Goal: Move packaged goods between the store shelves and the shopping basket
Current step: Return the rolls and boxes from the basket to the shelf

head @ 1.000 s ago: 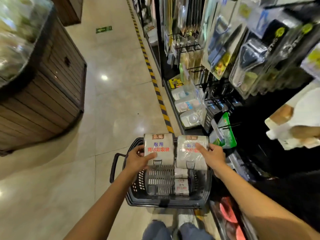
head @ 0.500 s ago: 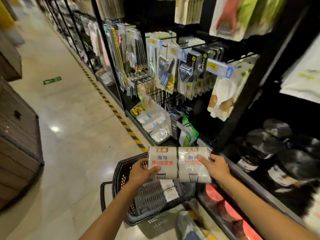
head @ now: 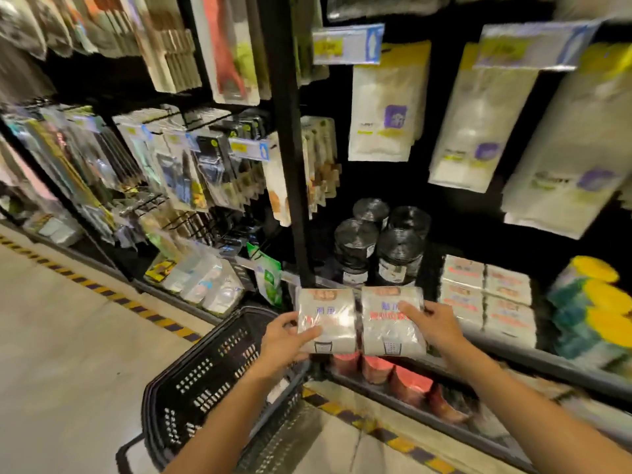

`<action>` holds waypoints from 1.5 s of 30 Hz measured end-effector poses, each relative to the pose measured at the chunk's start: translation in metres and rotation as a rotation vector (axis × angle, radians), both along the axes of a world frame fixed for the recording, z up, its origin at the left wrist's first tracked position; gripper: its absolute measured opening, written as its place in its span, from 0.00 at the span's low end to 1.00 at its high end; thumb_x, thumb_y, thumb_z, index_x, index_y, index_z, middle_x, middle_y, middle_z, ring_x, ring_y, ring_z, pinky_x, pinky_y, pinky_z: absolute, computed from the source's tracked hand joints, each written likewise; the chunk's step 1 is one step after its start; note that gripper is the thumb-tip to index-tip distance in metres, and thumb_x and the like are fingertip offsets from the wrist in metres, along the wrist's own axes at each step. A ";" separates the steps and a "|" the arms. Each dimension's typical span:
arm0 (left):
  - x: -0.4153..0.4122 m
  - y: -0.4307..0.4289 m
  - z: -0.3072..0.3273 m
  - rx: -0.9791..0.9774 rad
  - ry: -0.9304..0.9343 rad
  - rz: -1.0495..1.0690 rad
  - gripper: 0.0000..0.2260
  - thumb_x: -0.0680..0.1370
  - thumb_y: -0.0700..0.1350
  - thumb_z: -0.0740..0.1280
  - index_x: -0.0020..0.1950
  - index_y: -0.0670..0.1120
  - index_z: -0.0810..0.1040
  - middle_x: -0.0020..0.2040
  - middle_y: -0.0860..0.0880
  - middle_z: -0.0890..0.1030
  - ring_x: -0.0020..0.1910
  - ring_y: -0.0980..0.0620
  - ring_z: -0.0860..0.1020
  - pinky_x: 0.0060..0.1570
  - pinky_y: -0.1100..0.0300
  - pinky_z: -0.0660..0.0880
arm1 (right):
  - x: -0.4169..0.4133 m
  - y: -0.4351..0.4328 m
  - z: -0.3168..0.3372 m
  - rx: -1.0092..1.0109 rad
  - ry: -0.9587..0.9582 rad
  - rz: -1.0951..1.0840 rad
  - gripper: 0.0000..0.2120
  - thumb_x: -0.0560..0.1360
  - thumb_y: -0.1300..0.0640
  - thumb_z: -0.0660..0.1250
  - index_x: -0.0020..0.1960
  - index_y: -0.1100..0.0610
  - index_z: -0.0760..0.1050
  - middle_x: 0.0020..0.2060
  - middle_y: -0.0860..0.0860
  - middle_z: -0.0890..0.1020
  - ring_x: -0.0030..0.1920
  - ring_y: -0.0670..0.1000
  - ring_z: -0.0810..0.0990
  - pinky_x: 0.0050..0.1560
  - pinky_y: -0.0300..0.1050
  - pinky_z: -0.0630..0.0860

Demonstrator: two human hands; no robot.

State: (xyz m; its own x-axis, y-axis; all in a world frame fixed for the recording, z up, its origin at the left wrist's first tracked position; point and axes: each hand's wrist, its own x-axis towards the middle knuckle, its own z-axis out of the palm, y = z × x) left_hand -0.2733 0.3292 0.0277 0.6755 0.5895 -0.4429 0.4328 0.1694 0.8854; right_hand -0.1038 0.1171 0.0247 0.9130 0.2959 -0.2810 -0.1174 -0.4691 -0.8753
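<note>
The left hand (head: 290,338) grips a white film-wrapped rectangular pack (head: 333,316), thumb across its face. The right hand (head: 436,326) grips a matching second pack (head: 384,336). The packs touch side by side, held aloft between the black slotted plastic basket (head: 212,371) and the dark shelf ledge (head: 547,363). Long axes are upright, print facing the wearer. Assessment: transfer midway, neither pack set down.

Black perforated basket (head: 205,378); yellow-and-black striped floor tape (head: 113,295); black rolls (head: 396,251)
</note>
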 end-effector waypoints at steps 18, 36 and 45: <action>0.215 -0.169 0.015 -0.020 0.038 -0.264 0.13 0.71 0.41 0.75 0.55 0.45 0.78 0.51 0.44 0.83 0.46 0.47 0.82 0.40 0.55 0.79 | 0.125 -0.199 0.009 -0.025 -0.080 -0.287 0.25 0.73 0.44 0.69 0.31 0.57 0.59 0.25 0.50 0.59 0.27 0.50 0.59 0.33 0.45 0.52; 0.425 -0.148 -0.081 0.049 0.175 -0.427 0.11 0.76 0.41 0.70 0.56 0.39 0.79 0.51 0.43 0.82 0.41 0.50 0.81 0.27 0.64 0.78 | 0.305 -0.166 -0.111 -0.097 0.072 -0.559 0.25 0.70 0.39 0.69 0.54 0.60 0.79 0.51 0.58 0.82 0.52 0.59 0.80 0.50 0.50 0.75; 0.445 -0.146 -0.102 0.331 0.330 -0.596 0.13 0.76 0.51 0.68 0.56 0.45 0.78 0.52 0.48 0.82 0.52 0.48 0.79 0.47 0.53 0.76 | 0.314 -0.161 -0.122 -0.243 0.058 -0.619 0.26 0.70 0.41 0.70 0.53 0.63 0.78 0.49 0.60 0.82 0.50 0.60 0.80 0.45 0.49 0.75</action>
